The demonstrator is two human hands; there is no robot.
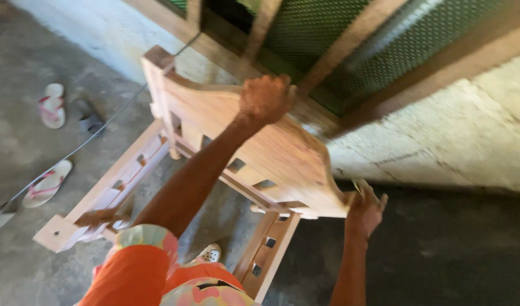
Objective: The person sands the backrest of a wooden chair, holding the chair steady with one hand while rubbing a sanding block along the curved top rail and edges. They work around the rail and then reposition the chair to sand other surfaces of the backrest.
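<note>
Left hand (265, 99) clamps the top edge of the wooden frame (237, 136), standing on the floor (453, 249) at centre; right hand (365, 212), at four o'clock, grips its corner. Best keep both holds firm and level.

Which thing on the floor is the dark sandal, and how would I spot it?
Start at the unpainted wooden chair frame that the left hand grips along its top rail. Look left, across the grey concrete floor, to the scattered footwear. The dark sandal lies beside a white, pink-strapped flip-flop; it alone is dark.
</note>
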